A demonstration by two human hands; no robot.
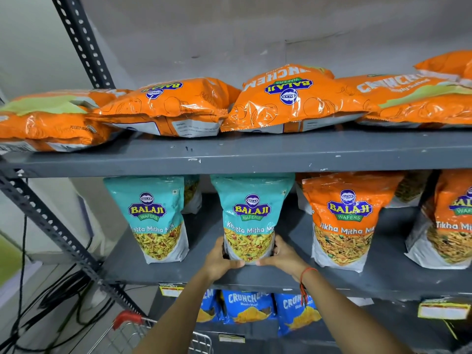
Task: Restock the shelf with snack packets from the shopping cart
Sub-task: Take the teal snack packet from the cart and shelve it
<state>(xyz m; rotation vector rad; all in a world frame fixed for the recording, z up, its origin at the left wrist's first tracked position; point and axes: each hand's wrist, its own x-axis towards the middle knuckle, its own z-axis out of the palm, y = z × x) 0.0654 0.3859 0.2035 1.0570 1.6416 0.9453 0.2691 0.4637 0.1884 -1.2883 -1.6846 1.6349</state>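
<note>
A teal Khatta Mitha Mix packet stands upright on the grey middle shelf. My left hand grips its lower left side and my right hand grips its lower right side, thumbs meeting under its base. A second teal packet stands to its left, with another partly hidden behind it. Orange Tikha Mitha Mix packets stand to the right. The shopping cart, with a red handle end, shows at the bottom left below my left arm.
Orange Crunchem packets lie flat along the top shelf. Blue Crunchem packets stand on the lower shelf. A perforated metal upright and diagonal brace frame the left side. Black cables trail on the floor at left.
</note>
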